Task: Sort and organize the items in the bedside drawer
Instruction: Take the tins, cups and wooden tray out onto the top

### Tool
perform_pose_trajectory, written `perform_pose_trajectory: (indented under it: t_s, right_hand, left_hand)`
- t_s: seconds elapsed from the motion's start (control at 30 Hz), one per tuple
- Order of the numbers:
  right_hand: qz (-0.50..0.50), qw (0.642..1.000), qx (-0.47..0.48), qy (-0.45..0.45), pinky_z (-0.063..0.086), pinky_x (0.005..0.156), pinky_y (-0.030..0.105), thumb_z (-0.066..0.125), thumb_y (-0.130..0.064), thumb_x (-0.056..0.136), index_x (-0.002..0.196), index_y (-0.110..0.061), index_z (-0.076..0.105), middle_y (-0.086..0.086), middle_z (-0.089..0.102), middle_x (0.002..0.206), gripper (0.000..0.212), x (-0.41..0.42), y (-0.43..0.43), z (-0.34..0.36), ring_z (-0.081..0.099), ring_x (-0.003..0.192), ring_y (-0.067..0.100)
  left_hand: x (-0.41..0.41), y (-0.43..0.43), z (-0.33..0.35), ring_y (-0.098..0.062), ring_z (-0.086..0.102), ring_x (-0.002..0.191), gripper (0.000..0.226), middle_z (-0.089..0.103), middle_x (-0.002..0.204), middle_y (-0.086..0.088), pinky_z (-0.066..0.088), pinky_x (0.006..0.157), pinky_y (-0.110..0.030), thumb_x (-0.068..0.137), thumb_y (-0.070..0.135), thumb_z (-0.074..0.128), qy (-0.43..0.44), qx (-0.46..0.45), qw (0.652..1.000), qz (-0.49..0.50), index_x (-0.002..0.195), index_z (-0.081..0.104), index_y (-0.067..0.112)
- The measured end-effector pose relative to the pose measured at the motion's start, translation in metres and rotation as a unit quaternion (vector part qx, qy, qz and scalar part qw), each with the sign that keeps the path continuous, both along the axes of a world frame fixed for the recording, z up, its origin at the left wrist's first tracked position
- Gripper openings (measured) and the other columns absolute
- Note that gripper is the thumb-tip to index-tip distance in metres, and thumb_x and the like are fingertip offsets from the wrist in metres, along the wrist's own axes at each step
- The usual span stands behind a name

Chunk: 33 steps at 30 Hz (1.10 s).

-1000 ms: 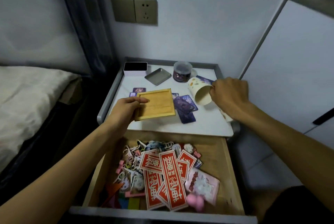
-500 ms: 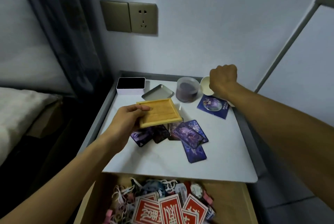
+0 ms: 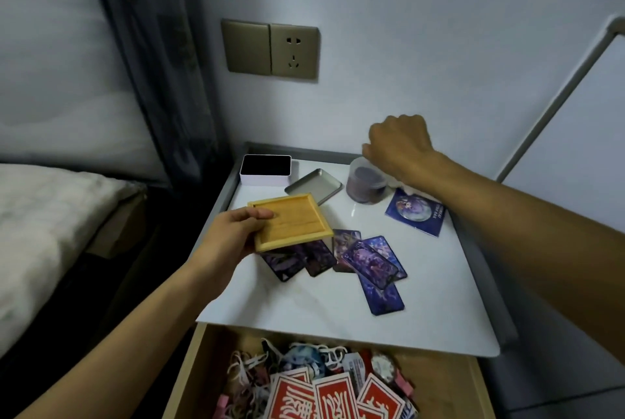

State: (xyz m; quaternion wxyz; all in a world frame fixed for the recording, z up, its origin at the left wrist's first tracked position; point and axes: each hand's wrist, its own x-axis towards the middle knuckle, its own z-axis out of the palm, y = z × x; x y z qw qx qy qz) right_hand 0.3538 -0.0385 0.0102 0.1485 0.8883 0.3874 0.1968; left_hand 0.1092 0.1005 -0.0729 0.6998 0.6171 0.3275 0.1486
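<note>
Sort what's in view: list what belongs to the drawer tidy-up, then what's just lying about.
Job:
- wooden tray, held by the left hand
- cards
- tub, under the right hand
- metal tray
- box
- packet
- drawer with red envelopes

Lying about:
- socket
- bed
- curtain

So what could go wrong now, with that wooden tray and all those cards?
1. The left hand grips the square wooden tray by one edge only, above the purple picture cards; it might slip and scatter them.
2. The right hand hangs close over the clear plastic jar, so the wrist or forearm could knock it over onto the blue square card.
</note>
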Motion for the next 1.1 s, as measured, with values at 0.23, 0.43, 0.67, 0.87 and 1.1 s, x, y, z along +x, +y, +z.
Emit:
perform_pose_trajectory:
  t_s: [0.23,0.43,0.67,0.87,1.1]
  right_hand:
    - [0.195,0.981,0.006,0.020,0.035,0.067,0.034,0.042,-0.034,0.099,0.090,-0.007,0.067,0.019,0.069,0.095,0.038,-0.025,0.087,-0.005,0.062,0.086,0.038]
    - [0.187,0.971,-0.148,-0.012,0.044,0.077,0.035,0.043,-0.025,0.099,0.098,-0.006,0.066,0.018,0.069,0.105,0.030,0.003,0.144,-0.034,0.064,0.093,0.036]
    - [0.175,0.972,0.029,0.152,0.044,0.075,0.035,0.046,-0.022,0.096,0.103,-0.009,0.070,0.012,0.065,0.103,0.028,0.025,0.142,-0.071,0.061,0.091,0.031]
    - [0.156,0.894,0.241,0.345,0.043,0.078,0.027,0.056,-0.017,0.094,0.098,-0.011,0.071,0.003,0.066,0.097,0.017,-0.014,0.114,-0.050,0.060,0.090,0.019]
    - [-0.042,0.675,0.354,0.646,0.053,0.095,0.039,0.067,-0.016,0.091,0.129,-0.009,0.052,0.010,0.067,0.114,0.042,-0.101,0.032,-0.057,0.067,0.102,0.024]
  left_hand:
    - [-0.010,0.028,0.004,-0.019,0.059,0.078,0.020,0.058,0.095,-0.013,0.053,0.061,-0.022,0.097,-0.004,0.047,-0.015,-0.007,0.998,0.055,0.097,0.066,-0.002]
    - [-0.011,0.051,0.002,-0.017,0.057,0.068,0.021,0.058,0.085,-0.012,0.050,0.052,-0.019,0.095,-0.009,0.046,-0.008,0.001,0.997,0.078,0.092,0.065,0.001]
    - [-0.006,0.052,0.000,-0.018,0.057,0.072,0.019,0.058,0.092,-0.013,0.051,0.051,-0.018,0.096,-0.007,0.046,-0.001,-0.008,0.998,0.059,0.096,0.064,0.001]
    - [-0.006,0.046,0.001,-0.020,0.056,0.077,0.020,0.058,0.094,-0.011,0.050,0.053,-0.022,0.096,-0.007,0.047,0.008,-0.004,0.999,0.048,0.095,0.063,0.005]
    - [-0.004,0.024,0.003,-0.022,0.054,0.079,0.023,0.056,0.097,-0.011,0.049,0.066,-0.031,0.093,-0.008,0.048,0.000,0.002,1.000,0.007,0.097,0.063,0.009]
